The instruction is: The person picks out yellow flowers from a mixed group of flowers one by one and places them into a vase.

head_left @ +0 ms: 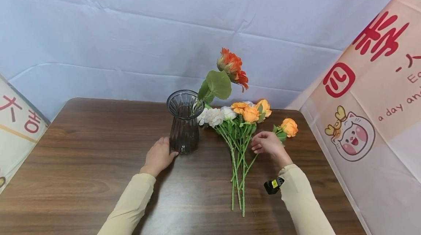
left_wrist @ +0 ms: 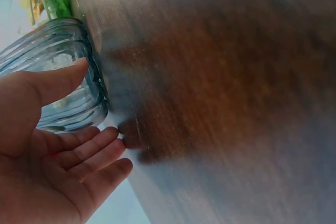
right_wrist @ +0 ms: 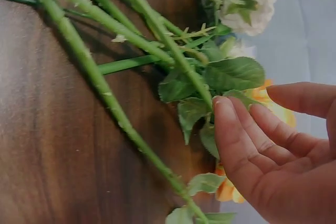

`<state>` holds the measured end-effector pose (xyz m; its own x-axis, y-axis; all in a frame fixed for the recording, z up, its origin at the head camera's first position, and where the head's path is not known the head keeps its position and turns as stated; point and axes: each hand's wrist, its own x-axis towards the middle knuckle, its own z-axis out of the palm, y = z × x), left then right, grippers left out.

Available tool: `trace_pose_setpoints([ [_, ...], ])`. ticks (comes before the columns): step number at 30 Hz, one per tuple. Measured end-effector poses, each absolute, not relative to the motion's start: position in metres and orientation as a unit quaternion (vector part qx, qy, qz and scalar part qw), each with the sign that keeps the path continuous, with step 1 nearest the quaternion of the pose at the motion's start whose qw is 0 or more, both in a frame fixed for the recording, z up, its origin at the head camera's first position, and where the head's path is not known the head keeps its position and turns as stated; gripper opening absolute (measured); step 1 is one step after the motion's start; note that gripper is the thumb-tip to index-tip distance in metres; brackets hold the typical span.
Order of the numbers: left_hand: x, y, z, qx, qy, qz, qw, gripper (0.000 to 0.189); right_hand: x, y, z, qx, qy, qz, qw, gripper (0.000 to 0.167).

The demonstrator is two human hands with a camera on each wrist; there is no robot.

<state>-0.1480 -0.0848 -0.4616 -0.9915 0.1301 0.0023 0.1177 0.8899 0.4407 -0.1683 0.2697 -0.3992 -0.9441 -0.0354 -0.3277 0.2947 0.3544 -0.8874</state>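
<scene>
A ribbed, dark translucent glass vase (head_left: 184, 129) stands upright on the table. Inside leans one stem with an orange-red flower (head_left: 231, 65) and broad green leaves. My left hand (head_left: 159, 156) rests by the vase's base, thumb across its front and fingers loosely extended along its left side. To the right lies a bunch of artificial flowers, with white blooms (head_left: 213, 116), orange roses (head_left: 250, 113) and thin green stems (head_left: 239, 169). My right hand (head_left: 268, 145) hovers at the bunch's right side, thumb apart from the fingers, fingertips beside a stem and leaves (right_wrist: 233, 74).
A separate orange rose (head_left: 289, 127) lies just beyond my right hand. Beneath everything is a brown wooden table (head_left: 88, 147). A pale cloth (head_left: 131, 41) hangs behind it, and a printed cloth (head_left: 371, 110) runs along the right edge. A small black device (head_left: 273, 185) is at my right wrist.
</scene>
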Motion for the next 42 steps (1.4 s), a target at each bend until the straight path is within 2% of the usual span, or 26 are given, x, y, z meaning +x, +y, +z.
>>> trace_pose_setpoints([
  [20,-0.148,-0.085,-0.46,0.064,0.971,0.228,0.016,0.058,-0.18,0.266,-0.421,0.138,0.802,-0.552,0.179,0.028],
  [42,-0.148,-0.085,-0.461,0.062,0.972,0.227,0.012,0.058,-0.18,0.262,-0.43,0.154,0.773,-0.588,0.179,0.028],
])
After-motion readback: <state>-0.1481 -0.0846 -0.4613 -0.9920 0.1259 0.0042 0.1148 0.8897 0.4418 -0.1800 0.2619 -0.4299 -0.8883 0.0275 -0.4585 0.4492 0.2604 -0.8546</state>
